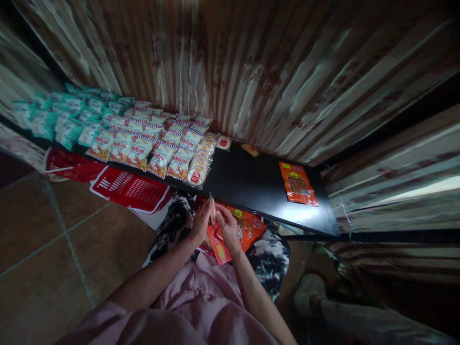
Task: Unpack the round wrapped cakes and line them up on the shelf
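Note:
In my lap, my left hand (202,223) is closed, its fingertips pinching a small pale wrapped piece (212,211) with a clear tip pointing up. My right hand (228,226) meets it from the other side, fingers bent and closed at the same piece; their exact grip is partly hidden. Below and beside the hands lie orange snack bags (255,228) across my thighs. One orange bag's lower part (220,249) hangs under my right hand.
A black shelf (237,177) runs ahead, bearing green bags (45,123), white-and-orange bags (138,149), a row of clear-wrapped pieces (200,163) and an orange bag (297,183). Red baskets (132,189) stand below left. Another person's shoe (309,291) is at right.

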